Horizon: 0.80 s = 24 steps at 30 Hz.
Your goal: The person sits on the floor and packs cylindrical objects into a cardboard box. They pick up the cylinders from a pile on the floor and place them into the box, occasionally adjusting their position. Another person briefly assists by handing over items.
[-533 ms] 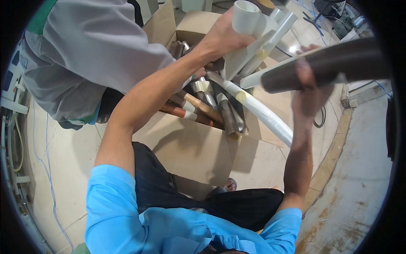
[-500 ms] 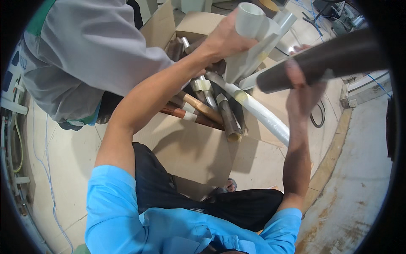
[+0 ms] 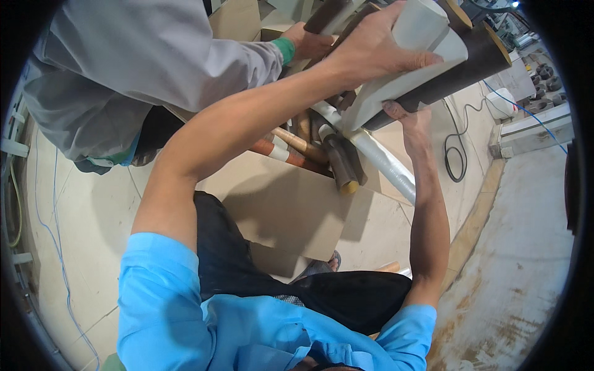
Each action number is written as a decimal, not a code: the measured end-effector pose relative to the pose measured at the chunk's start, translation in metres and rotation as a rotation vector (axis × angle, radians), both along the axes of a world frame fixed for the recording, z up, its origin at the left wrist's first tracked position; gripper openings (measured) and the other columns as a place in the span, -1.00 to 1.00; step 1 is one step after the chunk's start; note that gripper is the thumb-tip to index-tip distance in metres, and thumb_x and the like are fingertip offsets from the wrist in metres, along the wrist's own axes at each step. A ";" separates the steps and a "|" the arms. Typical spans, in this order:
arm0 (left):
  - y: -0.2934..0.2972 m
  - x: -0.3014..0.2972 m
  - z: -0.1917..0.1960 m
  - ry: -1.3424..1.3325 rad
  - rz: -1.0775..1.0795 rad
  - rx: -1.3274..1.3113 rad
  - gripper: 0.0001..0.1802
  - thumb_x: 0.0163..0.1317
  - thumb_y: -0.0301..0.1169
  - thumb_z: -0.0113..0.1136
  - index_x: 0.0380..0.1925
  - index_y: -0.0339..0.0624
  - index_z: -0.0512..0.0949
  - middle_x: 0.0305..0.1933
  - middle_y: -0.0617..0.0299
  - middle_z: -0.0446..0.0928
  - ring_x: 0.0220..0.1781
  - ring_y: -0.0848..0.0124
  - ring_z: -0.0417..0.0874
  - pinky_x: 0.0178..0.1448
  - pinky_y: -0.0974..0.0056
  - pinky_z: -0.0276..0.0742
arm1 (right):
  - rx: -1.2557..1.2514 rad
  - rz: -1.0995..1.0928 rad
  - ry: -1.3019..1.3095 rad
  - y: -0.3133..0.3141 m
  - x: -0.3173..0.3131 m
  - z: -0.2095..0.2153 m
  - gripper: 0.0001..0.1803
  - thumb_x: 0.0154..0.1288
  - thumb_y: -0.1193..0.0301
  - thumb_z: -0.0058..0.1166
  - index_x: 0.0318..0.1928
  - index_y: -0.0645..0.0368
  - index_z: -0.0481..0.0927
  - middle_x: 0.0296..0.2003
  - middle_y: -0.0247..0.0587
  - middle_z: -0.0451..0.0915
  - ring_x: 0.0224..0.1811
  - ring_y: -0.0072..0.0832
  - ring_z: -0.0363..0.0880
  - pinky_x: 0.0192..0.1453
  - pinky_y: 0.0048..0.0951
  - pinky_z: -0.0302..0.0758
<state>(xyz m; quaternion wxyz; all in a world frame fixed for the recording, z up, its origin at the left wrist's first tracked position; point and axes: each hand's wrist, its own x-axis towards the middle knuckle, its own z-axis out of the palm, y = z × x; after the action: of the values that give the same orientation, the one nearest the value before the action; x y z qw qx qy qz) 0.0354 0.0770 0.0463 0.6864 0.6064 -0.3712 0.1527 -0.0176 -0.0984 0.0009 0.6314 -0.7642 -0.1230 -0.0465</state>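
Observation:
My left hand point(image 3: 378, 51) is closed round a white roll point(image 3: 421, 26) of film or sheet, whose loose edge hangs down in a pale flap. Just below it, my right hand point(image 3: 409, 120) grips the lower end of a thick dark brown roll point(image 3: 455, 74) with a yellowish core end. The brown roll leans up and to the right, close against the white sheet; whether they touch is hard to tell. Under my hands, a long shiny clear-wrapped roll point(image 3: 385, 164) slants across the open cardboard box. Beside it lie a short brown roll point(image 3: 339, 164) and an orange-brown roll point(image 3: 297, 159).
A co-worker in grey sleeves stands at the left, and their hand point(image 3: 308, 43) holds another brown roll point(image 3: 328, 15). The wide cardboard flap point(image 3: 272, 204) spreads before my knees. A black cable point(image 3: 456, 164) and white container point(image 3: 500, 104) are on the tiled floor at right.
My right hand has brought the dark brown roll left and tipped it upward beside the white one. My left hand has moved up and right. The co-worker's hand has come into view with a roll.

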 end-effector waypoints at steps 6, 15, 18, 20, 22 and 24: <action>-0.012 0.003 -0.064 0.012 0.121 0.150 -0.21 0.14 0.04 0.34 0.18 -0.33 0.38 0.13 0.04 0.49 0.21 0.26 0.45 0.30 0.18 0.34 | 0.042 -0.029 -0.147 0.007 -0.002 0.001 -0.43 -0.05 0.57 0.44 0.03 0.26 0.51 -0.15 -0.26 0.60 -0.07 -0.49 0.57 0.05 -0.46 0.50; -0.038 0.042 -0.097 0.461 -0.139 0.076 -0.24 0.40 0.22 -0.23 0.15 -0.30 0.44 0.10 -0.07 0.52 0.16 0.18 0.51 0.24 0.19 0.34 | -0.029 -0.137 -0.141 0.022 0.034 0.017 -0.09 0.00 0.22 0.44 0.26 0.35 0.21 -0.06 -0.07 0.47 0.00 -0.37 0.47 0.17 -0.37 0.39; -0.026 0.048 -0.112 0.380 0.113 0.072 -0.38 0.44 0.04 -0.19 0.10 -0.35 0.45 -0.01 0.11 0.56 0.04 0.34 0.52 0.16 0.23 0.39 | -0.038 -0.298 -0.227 0.026 0.054 0.001 0.02 -0.03 0.19 0.46 0.29 0.36 0.09 -0.02 0.02 0.47 0.02 -0.33 0.48 0.18 -0.36 0.38; -0.005 0.047 -0.123 0.382 0.189 0.241 -0.38 0.39 0.04 -0.09 0.12 -0.33 0.43 0.03 0.03 0.55 0.08 0.25 0.54 0.19 0.20 0.39 | -0.054 -0.369 -0.169 0.022 0.068 -0.011 0.03 -0.06 0.21 0.47 0.27 0.37 0.07 0.02 0.09 0.46 0.05 -0.27 0.48 0.20 -0.33 0.38; 0.019 0.040 -0.133 0.347 0.251 0.503 -0.35 0.32 0.05 0.03 0.15 -0.31 0.40 0.07 -0.05 0.54 0.12 0.16 0.55 0.21 0.15 0.39 | -0.148 -0.426 -0.149 0.013 0.079 -0.024 -0.01 -0.04 0.25 0.45 0.27 0.35 0.09 0.03 0.09 0.46 0.06 -0.26 0.48 0.21 -0.32 0.37; 0.039 0.029 -0.142 0.247 0.276 0.862 -0.27 0.21 0.05 0.16 0.20 -0.28 0.35 0.10 -0.10 0.53 0.16 0.04 0.54 0.24 0.10 0.39 | -0.057 -0.395 -0.031 0.002 0.082 -0.039 -0.28 -0.01 0.33 0.39 0.13 0.33 0.35 -0.04 -0.02 0.53 -0.01 -0.32 0.51 0.09 -0.31 0.43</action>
<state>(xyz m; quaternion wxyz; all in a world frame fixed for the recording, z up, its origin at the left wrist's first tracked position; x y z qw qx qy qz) 0.0648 0.1163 -0.0957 0.3844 0.8935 -0.2323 0.0012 0.0641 -0.0969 -0.0378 0.5860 -0.7903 0.0182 -0.1779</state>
